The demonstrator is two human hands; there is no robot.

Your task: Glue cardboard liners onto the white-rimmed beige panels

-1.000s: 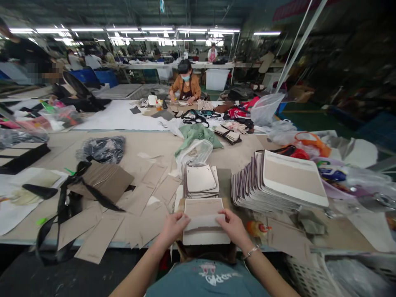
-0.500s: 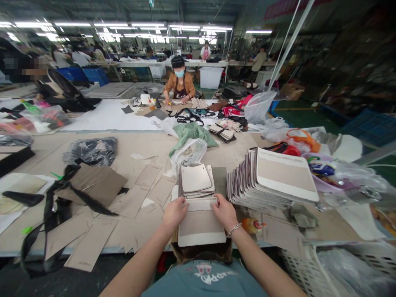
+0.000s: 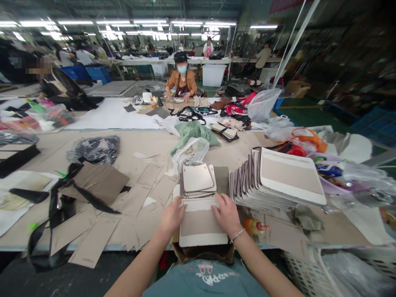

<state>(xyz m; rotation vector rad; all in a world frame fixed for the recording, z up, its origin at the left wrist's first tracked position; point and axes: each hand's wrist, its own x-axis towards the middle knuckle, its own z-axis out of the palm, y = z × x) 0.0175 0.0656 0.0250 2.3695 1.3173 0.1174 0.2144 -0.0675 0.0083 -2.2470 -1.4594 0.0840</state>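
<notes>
A flat rectangular panel (image 3: 203, 226), beige with white bands at its top and bottom edges, lies before me at the table's front edge. My left hand (image 3: 172, 215) is closed on its upper left edge, the thumb along the side. At the upper right, my right hand (image 3: 228, 214) grips the same panel, its thumb resting on the face. Fingers beneath the edges are partly hidden. Just beyond the panel sits a small stack of pale, round-cornered panels (image 3: 198, 178). Right of my right hand leans a long row of similar dark-edged panels (image 3: 291, 175).
Loose beige card strips (image 3: 94, 242) and a stack of brown cards (image 3: 99, 181) with black straps lie to the left. A small orange-and-yellow bottle (image 3: 255, 226) is near my right wrist. A white basket (image 3: 305, 268) stands below right. A co-worker (image 3: 182, 82) sits opposite.
The view has shifted slightly, so the table's contents appear a little further right. Both thumbs have moved slightly down along the panel, which stays in almost the same place.
</notes>
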